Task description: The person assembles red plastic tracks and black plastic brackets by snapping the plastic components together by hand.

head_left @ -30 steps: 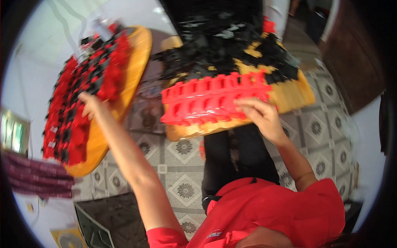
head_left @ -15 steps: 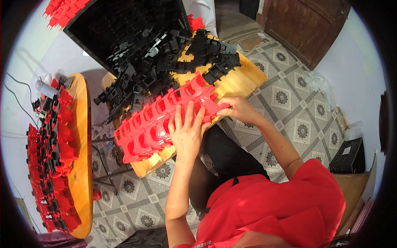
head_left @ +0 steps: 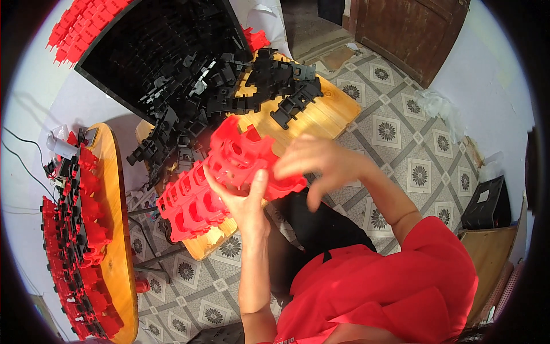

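A red plastic strip of molded, open-framed sections [head_left: 189, 202] lies along the near edge of the wooden table. Its right-hand part, or a separate red piece [head_left: 240, 150], is raised and tilted; I cannot tell whether the two are joined. My left hand [head_left: 245, 209] grips this raised part from the near side, thumb up in front and other fingers partly hidden behind it. Just right of it, my right hand [head_left: 321, 163] is blurred by motion, its thumb and fingers spread apart. Its fingertips overlap the red piece's right end in view, and no held thing shows.
Black plastic parts [head_left: 223, 97] are heaped on the wooden table [head_left: 335, 112], spilling from a large black tray [head_left: 103, 69]. On the left, a second wooden table [head_left: 117, 229] carries rows of red and black assemblies [head_left: 69, 252]. A brown door [head_left: 409, 40] stands at the back right.
The right end of the red strip has come up and tilted, with my left hand now around it instead of flat on top. My right hand has let go of the end and spread.
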The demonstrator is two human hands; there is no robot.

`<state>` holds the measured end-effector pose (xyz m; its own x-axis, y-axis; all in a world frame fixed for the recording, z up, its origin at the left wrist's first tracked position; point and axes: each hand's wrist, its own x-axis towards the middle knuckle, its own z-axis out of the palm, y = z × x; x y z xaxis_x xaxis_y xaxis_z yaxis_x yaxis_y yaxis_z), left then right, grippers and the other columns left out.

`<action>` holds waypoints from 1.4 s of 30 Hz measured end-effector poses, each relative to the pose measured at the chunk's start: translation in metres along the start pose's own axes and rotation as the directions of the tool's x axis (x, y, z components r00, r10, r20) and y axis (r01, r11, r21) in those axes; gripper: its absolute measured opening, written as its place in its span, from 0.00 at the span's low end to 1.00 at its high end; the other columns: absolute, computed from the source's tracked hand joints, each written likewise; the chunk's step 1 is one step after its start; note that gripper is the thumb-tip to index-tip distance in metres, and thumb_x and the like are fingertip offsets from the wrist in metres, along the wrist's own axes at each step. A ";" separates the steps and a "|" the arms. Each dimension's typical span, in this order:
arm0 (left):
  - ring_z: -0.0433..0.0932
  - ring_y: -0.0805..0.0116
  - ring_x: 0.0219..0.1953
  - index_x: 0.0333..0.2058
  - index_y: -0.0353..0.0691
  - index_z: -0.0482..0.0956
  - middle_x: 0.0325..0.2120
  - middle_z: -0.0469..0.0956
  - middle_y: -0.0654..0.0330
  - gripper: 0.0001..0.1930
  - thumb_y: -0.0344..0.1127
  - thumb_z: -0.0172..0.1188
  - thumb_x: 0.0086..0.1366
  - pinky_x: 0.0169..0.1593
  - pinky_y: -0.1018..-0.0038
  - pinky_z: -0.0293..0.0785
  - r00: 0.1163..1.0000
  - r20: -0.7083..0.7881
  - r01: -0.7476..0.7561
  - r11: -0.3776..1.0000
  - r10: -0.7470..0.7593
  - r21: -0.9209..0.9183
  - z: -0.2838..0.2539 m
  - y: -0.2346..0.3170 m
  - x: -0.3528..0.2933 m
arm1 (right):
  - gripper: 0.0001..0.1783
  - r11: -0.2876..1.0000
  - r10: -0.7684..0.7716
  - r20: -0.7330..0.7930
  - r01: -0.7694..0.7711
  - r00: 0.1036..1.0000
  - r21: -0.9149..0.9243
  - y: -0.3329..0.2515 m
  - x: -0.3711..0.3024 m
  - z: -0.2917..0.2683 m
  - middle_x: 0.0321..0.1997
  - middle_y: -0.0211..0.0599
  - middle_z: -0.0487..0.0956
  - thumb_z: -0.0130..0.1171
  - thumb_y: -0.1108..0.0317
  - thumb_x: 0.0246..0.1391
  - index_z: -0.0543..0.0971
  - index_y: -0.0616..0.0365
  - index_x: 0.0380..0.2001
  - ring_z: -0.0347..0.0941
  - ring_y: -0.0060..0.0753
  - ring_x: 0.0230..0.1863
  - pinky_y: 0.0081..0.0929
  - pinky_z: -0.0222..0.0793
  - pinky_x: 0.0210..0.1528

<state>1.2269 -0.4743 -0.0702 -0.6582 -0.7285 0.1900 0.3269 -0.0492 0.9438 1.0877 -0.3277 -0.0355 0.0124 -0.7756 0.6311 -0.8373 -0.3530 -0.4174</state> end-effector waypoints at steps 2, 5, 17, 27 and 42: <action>0.62 0.59 0.62 0.69 0.48 0.39 0.63 0.57 0.50 0.49 0.27 0.65 0.58 0.63 0.60 0.61 0.982 -0.029 0.168 0.925 -0.189 -0.342 -0.010 0.004 -0.002 | 0.22 0.958 0.219 -0.180 -0.176 0.959 0.228 0.056 -0.003 -0.004 0.51 0.36 0.79 0.61 0.55 0.53 0.79 0.56 0.47 0.73 0.42 0.49 0.36 0.63 0.53; 0.64 0.58 0.62 0.67 0.51 0.49 0.63 0.60 0.57 0.44 0.40 0.67 0.58 0.61 0.55 0.66 0.982 0.060 0.183 0.858 -0.176 -0.480 -0.028 0.007 -0.014 | 0.28 0.707 0.240 -0.177 -0.296 0.955 -0.642 0.128 -0.007 0.001 0.55 0.34 0.76 0.65 0.64 0.47 0.75 0.55 0.53 0.66 0.38 0.56 0.36 0.55 0.59; 0.62 0.57 0.64 0.65 0.45 0.58 0.63 0.62 0.59 0.41 0.52 0.66 0.57 0.64 0.52 0.64 0.964 0.016 0.198 0.674 -0.266 -0.712 -0.080 0.004 -0.040 | 0.19 0.835 0.143 -0.559 -0.403 0.817 -0.374 0.115 -0.056 0.041 0.42 0.41 0.72 0.64 0.74 0.46 0.74 0.61 0.43 0.71 0.43 0.45 0.34 0.69 0.46; 0.63 0.58 0.63 0.64 0.49 0.60 0.61 0.64 0.58 0.37 0.41 0.67 0.59 0.62 0.50 0.66 0.969 -0.038 0.162 0.741 -0.245 -0.652 -0.091 -0.001 -0.051 | 0.11 0.872 0.293 -0.425 -0.422 0.857 -0.250 0.111 -0.034 0.021 0.45 0.41 0.75 0.58 0.75 0.54 0.78 0.60 0.42 0.71 0.42 0.50 0.33 0.66 0.51; 0.61 0.58 0.65 0.67 0.55 0.52 0.63 0.61 0.51 0.44 0.24 0.64 0.56 0.66 0.56 0.57 0.994 0.006 0.094 0.820 -0.110 -0.564 -0.078 0.008 -0.034 | 0.14 0.774 0.605 -0.239 -0.631 0.760 -0.046 0.086 -0.027 -0.008 0.33 0.33 0.73 0.66 0.63 0.49 0.79 0.60 0.36 0.70 0.27 0.32 0.25 0.65 0.35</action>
<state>1.3049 -0.5032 -0.0907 -0.6942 -0.7146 0.0862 0.5884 -0.4944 0.6397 1.0114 -0.3330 -0.0829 -0.6277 -0.6778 0.3828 -0.6813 0.2404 -0.6914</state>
